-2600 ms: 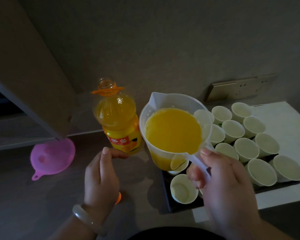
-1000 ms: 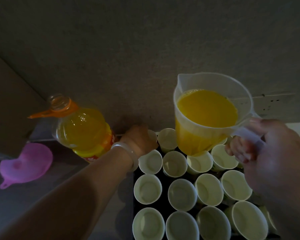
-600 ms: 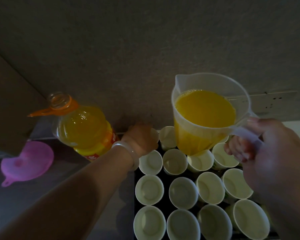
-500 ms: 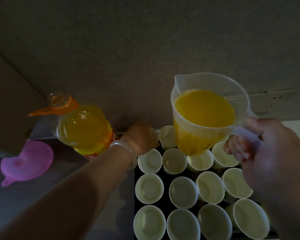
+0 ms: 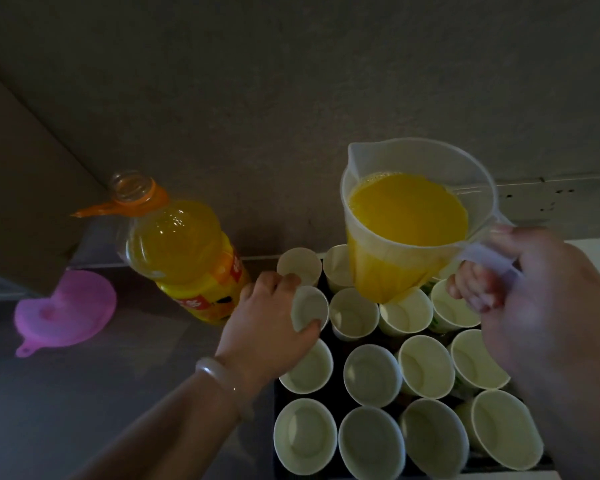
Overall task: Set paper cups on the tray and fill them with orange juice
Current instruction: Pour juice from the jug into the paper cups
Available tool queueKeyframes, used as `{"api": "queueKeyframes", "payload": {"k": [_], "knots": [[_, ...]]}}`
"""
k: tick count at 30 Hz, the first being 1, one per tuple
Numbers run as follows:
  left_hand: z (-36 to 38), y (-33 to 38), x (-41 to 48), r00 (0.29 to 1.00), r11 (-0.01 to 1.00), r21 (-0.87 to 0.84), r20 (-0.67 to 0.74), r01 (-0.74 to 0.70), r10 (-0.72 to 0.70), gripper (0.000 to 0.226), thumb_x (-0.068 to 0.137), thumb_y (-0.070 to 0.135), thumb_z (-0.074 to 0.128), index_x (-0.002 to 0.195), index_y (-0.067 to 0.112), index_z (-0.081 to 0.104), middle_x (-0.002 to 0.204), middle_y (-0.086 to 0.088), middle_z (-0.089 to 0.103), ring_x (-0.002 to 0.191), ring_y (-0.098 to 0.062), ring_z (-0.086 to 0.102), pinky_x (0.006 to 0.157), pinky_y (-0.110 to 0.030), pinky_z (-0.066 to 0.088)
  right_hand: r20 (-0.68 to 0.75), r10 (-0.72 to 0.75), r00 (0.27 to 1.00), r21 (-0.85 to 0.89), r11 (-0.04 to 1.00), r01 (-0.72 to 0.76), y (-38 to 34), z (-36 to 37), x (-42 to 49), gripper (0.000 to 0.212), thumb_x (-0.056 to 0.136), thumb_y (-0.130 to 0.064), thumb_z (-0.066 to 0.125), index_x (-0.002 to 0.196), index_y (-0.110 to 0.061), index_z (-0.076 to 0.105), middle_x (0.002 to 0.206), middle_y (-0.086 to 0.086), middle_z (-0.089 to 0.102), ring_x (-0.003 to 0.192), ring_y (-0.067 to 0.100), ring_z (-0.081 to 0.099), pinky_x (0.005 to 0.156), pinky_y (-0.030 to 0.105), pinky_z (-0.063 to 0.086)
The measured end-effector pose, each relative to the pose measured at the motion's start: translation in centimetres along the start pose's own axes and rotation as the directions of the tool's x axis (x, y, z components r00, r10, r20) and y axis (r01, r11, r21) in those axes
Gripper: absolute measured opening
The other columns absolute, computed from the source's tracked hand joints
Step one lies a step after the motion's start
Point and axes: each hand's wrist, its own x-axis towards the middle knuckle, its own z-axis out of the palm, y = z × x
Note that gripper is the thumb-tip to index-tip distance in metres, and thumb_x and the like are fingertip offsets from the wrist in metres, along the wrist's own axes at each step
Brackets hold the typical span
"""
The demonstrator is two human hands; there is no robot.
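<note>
The left grip [image 5: 267,327] was closed round one paper cup [image 5: 310,308], thumb on its near side and fingers over its far side, at the left edge of the black tray [image 5: 338,398]; whether that cup stood on the tray or was lifted could not be told. A pale bracelet [image 5: 219,379] circled the wrist behind it. The right grip [image 5: 548,306] was curled tight round the handle [image 5: 482,258] of a clear jug [image 5: 413,157], held upright above the far cups, just right of the left grip, with orange juice [image 5: 407,209] filling most of it. The other cups [image 5: 373,370] stood empty in rows between and below both grips. Just left of the left grip an uncapped juice bottle [image 5: 177,251] stood on the dark worktop [image 5: 84,410], and farther left lay a pink funnel [image 5: 66,306].
</note>
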Motion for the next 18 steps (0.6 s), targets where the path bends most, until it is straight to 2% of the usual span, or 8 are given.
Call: {"api": "queueKeyframes", "payload": {"k": [2, 3, 5, 7, 8, 10, 12, 18], "knots": [[0.4, 0.3, -0.1, 0.999, 0.999, -0.004, 0.024, 0.034, -0.034, 0.07, 0.084, 0.053, 0.058, 0.141, 0.024, 0.031, 0.137, -0.002, 0.036, 0.123, -0.025, 0.042, 0.097, -0.028, 0.036, 0.004, 0.0, 1.0, -0.018, 1.0, 0.001, -0.1, -0.1, 0.0, 0.046, 0.079, -0.036, 0.045, 0.041, -0.01, 0.046, 0.039, 0.003, 0.036, 0.043, 0.024, 0.037, 0.07, 0.055, 0.042], [0.8, 0.2, 0.1, 0.998, 0.998, 0.001, 0.039, 0.055, -0.055, 0.072, 0.083, 0.054, 0.059, 0.141, 0.023, 0.03, 0.136, -0.004, 0.038, 0.122, -0.026, 0.043, 0.097, -0.03, 0.037, 0.005, -0.02, 1.0, -0.028, 0.999, 0.02, -0.1, -0.2, -0.1, 0.046, 0.083, -0.033, 0.046, 0.042, -0.012, 0.047, 0.039, 0.003, 0.037, 0.042, 0.023, 0.039, 0.067, 0.049, 0.044], [1.7, 0.2, 0.5, 0.994, 0.996, 0.012, 0.066, 0.089, -0.089, 0.075, 0.08, 0.058, 0.06, 0.138, 0.02, 0.031, 0.13, -0.006, 0.041, 0.118, -0.028, 0.046, 0.095, -0.032, 0.04, -0.002, -0.083, 0.997, -0.057, 0.995, 0.083, -0.3, -0.5, -0.2, 0.044, 0.097, -0.02, 0.045, 0.053, -0.018, 0.05, 0.039, 0.0, 0.043, 0.037, 0.013, 0.043, 0.051, 0.029, 0.045], [2.3, 0.2, 0.9, 0.991, 0.994, 0.022, 0.08, 0.107, -0.109, 0.079, 0.076, 0.063, 0.059, 0.135, 0.02, 0.03, 0.126, -0.005, 0.043, 0.116, -0.029, 0.047, 0.091, -0.035, 0.043, -0.013, -0.098, 0.995, -0.053, 0.994, 0.097, -0.2, -0.8, -0.3, 0.04, 0.1, -0.014, 0.043, 0.061, -0.014, 0.049, 0.04, -0.003, 0.046, 0.034, 0.008, 0.041, 0.043, 0.02, 0.039], [2.6, 0.2, 1.0, 0.99, 0.994, 0.024, 0.088, 0.106, -0.108, 0.08, 0.075, 0.065, 0.058, 0.135, 0.021, 0.029, 0.126, -0.005, 0.043, 0.116, -0.029, 0.046, 0.089, -0.035, 0.045, -0.012, -0.097, 0.995, -0.059, 0.994, 0.096, -0.2, -0.7, -0.4, 0.041, 0.099, -0.015, 0.045, 0.059, -0.015, 0.049, 0.039, -0.003, 0.045, 0.034, 0.008, 0.041, 0.044, 0.022, 0.04], [2.8, 0.2, 1.3, 0.991, 0.994, 0.035, 0.09, 0.099, -0.102, 0.081, 0.075, 0.066, 0.058, 0.136, 0.021, 0.028, 0.128, -0.005, 0.042, 0.115, -0.029, 0.046, 0.087, -0.035, 0.045, -0.013, -0.047, 0.999, -0.014, 0.999, 0.046, -0.1, -0.4, -0.4, 0.046, 0.09, -0.027, 0.048, 0.045, -0.018, 0.046, 0.037, 0.0, 0.039, 0.037, 0.017, 0.04, 0.059, 0.038, 0.044], [2.9, 0.3, 1.4, 0.99, 0.994, 0.031, 0.096, 0.105, -0.107, 0.08, 0.078, 0.059, 0.062, 0.137, 0.019, 0.026, 0.129, -0.008, 0.04, 0.115, -0.03, 0.047, 0.089, -0.036, 0.045, -0.007, 0.009, 1.0, 0.033, 0.999, -0.009, 0.0, -0.3, -0.4, 0.047, 0.079, -0.035, 0.046, 0.038, -0.012, 0.044, 0.036, -0.001, 0.034, 0.04, 0.022, 0.036, 0.068, 0.05, 0.04], [1.7, 0.5, 1.2, 0.989, 0.997, 0.043, 0.133, 0.066, -0.071, 0.077, 0.08, 0.044, 0.066, 0.141, 0.025, 0.024, 0.133, -0.008, 0.032, 0.119, -0.033, 0.042, 0.095, -0.034, 0.039, -0.018, 0.038, 0.999, 0.046, 0.998, -0.037, 0.2, -0.2, -0.4, 0.046, 0.078, -0.032, 0.046, 0.037, -0.012, 0.044, 0.036, 0.0, 0.032, 0.04, 0.021, 0.034, 0.068, 0.048, 0.04]]}}
